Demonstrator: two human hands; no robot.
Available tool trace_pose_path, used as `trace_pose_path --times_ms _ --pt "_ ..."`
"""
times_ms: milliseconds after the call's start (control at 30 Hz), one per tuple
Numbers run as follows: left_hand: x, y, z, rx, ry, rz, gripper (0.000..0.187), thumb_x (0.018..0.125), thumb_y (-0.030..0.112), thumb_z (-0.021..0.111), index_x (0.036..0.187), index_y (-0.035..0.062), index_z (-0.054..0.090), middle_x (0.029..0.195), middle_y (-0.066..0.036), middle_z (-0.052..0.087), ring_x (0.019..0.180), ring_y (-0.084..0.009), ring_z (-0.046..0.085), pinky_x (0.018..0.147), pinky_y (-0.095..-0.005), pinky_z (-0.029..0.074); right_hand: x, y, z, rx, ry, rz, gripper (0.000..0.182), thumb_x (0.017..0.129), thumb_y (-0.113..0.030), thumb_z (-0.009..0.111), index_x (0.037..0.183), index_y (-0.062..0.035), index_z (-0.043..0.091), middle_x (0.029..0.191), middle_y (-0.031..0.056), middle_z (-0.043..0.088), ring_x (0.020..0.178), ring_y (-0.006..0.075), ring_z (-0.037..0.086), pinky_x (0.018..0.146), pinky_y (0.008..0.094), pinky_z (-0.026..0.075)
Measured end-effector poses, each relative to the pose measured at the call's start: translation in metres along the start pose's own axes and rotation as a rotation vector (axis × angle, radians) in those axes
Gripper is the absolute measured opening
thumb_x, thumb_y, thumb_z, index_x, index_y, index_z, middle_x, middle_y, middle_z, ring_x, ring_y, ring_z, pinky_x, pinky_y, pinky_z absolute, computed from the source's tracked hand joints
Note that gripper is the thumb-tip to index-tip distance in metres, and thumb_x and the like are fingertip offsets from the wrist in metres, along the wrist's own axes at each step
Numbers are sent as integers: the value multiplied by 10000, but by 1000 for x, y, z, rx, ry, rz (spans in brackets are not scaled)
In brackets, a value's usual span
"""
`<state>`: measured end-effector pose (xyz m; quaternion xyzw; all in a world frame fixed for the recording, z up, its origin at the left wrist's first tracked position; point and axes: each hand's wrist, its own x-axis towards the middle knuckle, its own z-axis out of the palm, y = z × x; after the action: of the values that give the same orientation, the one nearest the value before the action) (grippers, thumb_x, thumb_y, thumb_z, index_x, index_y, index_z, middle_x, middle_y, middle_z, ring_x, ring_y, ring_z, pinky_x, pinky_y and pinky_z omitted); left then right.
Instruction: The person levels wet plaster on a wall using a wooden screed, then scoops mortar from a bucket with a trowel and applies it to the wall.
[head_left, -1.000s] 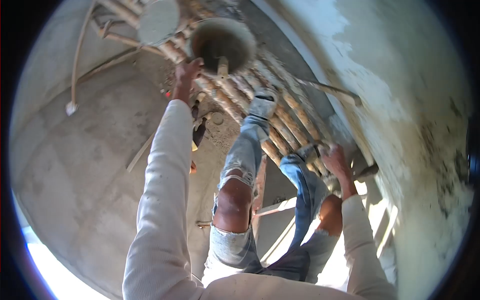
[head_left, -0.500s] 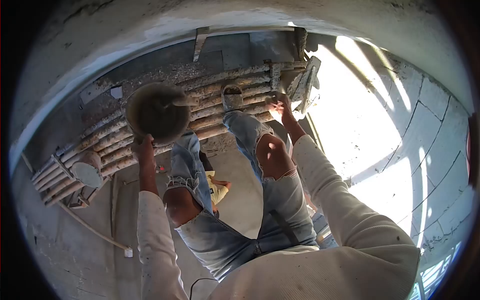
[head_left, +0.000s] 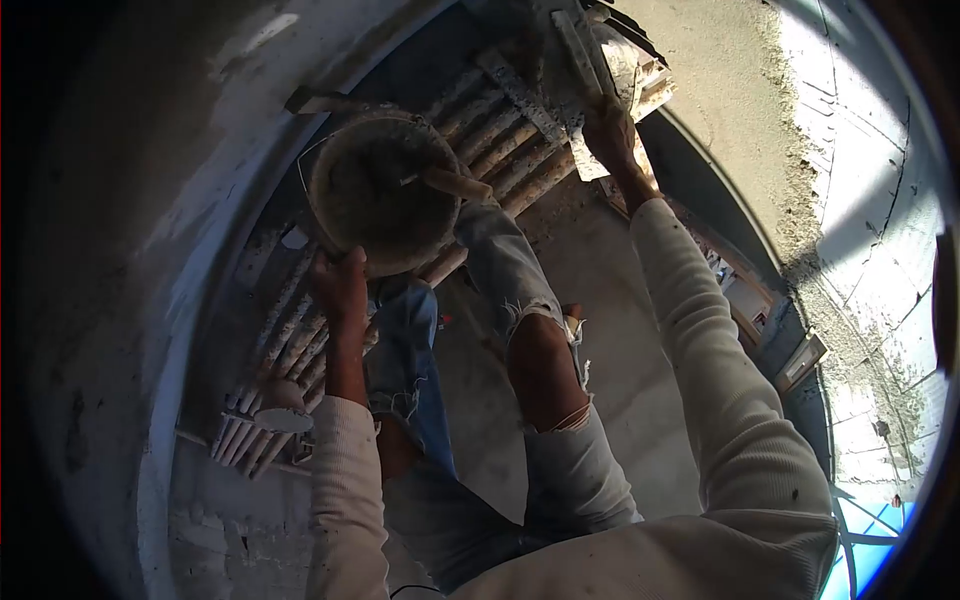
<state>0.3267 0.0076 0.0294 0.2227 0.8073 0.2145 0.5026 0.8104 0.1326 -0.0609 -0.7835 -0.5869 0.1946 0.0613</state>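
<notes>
Right hand (head_left: 612, 145) moved to board (head_left: 578, 52), left hand (head_left: 340, 288) clasping bucket (head_left: 408, 258)

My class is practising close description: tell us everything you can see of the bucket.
The bucket is round and wide-mouthed, dull grey and smeared, its material unclear. A thin wire handle loops out at its left side. Its open mouth faces the camera, showing a shadowed inside; how full it is cannot be told. A wooden-looking tool handle juts over the right rim. The left hand grips the near rim; poles run beneath.
</notes>
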Motion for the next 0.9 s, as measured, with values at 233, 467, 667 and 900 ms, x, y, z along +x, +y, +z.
trace_pose_path --times_ms 233,467,667,900 --pt "-28 7 24 -101 153 -56 298 832 90 720 1085 -68 718 1019 -104 739 900 -175 673 838 -356 528 -127 -48 4 183 -445 -70 290 972 -112 623 1230 -5 546 1179 287 622 1180 523 613 979 573 513" --pt "-31 -15 4 -110 227 -182 372 836 64 703 1177 -85 704 1099 -95 733 937 -194 672 874 -336 528 -134 -8 126 80 -378 7 513 927 -70 626 1421 29 534 1276 334 621 1228 497 629 1035 541 521" --pt "-28 -10 1 -90 191 -161 435 846 57 710 1244 -116 697 1161 -149 745 1012 -207 700 915 -355 547 -70 -53 27 240 13 138 286 999 -243 670 1161 -39 789 1053 206 753 962 432 745 883 503 580" --pt "-11 10 38 -54 116 -44 440 869 71 727 1256 -136 694 1167 -186 747 1015 -233 707 925 -372 558 83 14 64 947 -263 712 492 998 -253 778 1337 87 674 1045 221 788 803 289 778 676 378 622"
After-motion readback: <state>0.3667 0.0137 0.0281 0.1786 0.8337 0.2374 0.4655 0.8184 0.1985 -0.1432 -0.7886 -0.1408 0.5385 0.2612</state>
